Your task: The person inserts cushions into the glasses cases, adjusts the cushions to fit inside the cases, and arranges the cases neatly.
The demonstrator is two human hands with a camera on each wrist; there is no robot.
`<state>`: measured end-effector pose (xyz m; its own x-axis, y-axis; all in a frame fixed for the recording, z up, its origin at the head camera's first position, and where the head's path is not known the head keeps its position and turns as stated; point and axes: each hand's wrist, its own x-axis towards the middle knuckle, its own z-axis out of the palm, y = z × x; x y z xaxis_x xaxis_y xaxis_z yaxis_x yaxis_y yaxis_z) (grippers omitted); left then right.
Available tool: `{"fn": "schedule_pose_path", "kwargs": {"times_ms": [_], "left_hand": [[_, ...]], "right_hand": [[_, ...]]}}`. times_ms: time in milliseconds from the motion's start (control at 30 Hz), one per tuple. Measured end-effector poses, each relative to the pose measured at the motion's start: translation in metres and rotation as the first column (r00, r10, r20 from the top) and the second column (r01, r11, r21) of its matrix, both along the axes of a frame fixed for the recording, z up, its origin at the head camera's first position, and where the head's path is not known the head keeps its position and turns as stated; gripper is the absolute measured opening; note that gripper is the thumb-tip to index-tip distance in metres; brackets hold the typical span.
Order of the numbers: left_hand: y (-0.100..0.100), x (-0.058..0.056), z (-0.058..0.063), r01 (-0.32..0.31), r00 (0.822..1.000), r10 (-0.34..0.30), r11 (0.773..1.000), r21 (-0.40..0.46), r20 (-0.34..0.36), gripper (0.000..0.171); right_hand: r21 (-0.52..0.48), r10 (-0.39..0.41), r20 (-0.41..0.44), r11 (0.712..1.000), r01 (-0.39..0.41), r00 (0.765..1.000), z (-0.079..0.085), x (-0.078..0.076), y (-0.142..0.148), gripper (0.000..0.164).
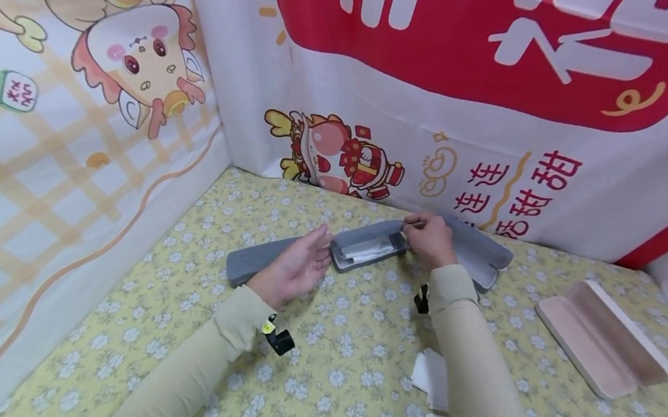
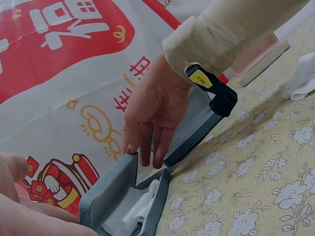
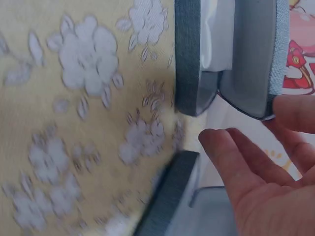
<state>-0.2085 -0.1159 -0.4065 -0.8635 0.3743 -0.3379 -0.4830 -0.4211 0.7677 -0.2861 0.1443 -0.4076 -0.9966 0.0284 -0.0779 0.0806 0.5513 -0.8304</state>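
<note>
A grey-blue glasses case [image 1: 338,255] stands with its lid raised in the middle of the cloth-covered table, a folded white cloth [image 1: 369,249] inside it. At the lid's right corner, my right hand [image 1: 431,240] pinches the edge between thumb and fingertips, as the right wrist view also shows with the lid [image 3: 253,54]. My left hand [image 1: 297,269] is at the left end of this case, fingers extended and palm turned toward it; whether it touches the case is unclear. Behind that hand lies another grey-blue case [image 1: 250,261], partly hidden.
Another grey case [image 1: 478,254] lies opened beyond my right wrist. Farther right is an open pink case [image 1: 592,337] with a white edge. White pieces [image 1: 431,376] lie partly under my right forearm. Printed cloth walls [image 1: 334,93] border the table's back and left.
</note>
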Motion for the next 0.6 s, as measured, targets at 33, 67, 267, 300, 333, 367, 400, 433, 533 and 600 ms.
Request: {"fn": "schedule_pose_path", "kwargs": {"times_ms": [33,67,267,300,333,367,400,433,533,600], "left_hand": [[0.000,0.000,0.000,0.001,1.000,-0.001,1.000,0.001,0.003,0.083],[-0.001,0.000,0.000,0.004,1.000,-0.004,1.000,-0.004,0.002,0.084],[0.006,0.000,-0.004,0.027,1.000,-0.028,0.999,-0.046,-0.014,0.089],[0.007,0.000,-0.005,0.036,0.999,-0.037,0.998,-0.059,-0.012,0.089],[0.007,0.001,-0.006,0.045,0.999,-0.046,0.997,-0.069,-0.011,0.090],[0.008,0.002,-0.007,0.051,0.999,-0.052,0.996,-0.074,-0.007,0.090],[0.008,0.002,-0.008,0.050,0.999,-0.050,0.996,-0.075,-0.002,0.091],[0.008,0.003,-0.008,0.044,0.999,-0.044,0.996,-0.075,-0.004,0.091],[0.006,0.001,-0.005,0.012,1.000,-0.012,0.999,-0.039,-0.002,0.093],[0.005,0.000,-0.001,-0.011,1.000,0.011,1.000,-0.013,0.014,0.092]], "right_hand": [[0.060,-0.001,-0.018,0.998,0.002,1.000,0.002,0.001,0.000,0.023],[0.103,-0.002,-0.036,0.995,0.005,0.999,0.003,0.001,-0.001,0.023],[0.216,-0.015,-0.120,0.975,0.041,0.993,-0.010,0.004,0.002,0.020],[0.217,-0.029,-0.120,0.975,0.054,0.992,-0.013,0.005,0.003,0.020],[0.217,-0.040,-0.120,0.974,0.066,0.992,-0.015,0.006,0.004,0.020],[0.212,-0.053,-0.122,0.974,0.079,0.991,-0.016,0.007,0.005,0.019],[0.195,-0.072,-0.131,0.976,0.097,0.989,-0.017,0.008,0.005,0.019],[0.174,-0.083,-0.149,0.979,0.108,0.985,-0.015,0.008,0.007,0.020],[0.127,-0.076,-0.197,0.987,0.102,0.978,-0.008,0.008,0.013,0.021],[0.100,-0.049,-0.182,0.993,0.068,0.982,-0.003,0.008,0.018,0.023]]}}
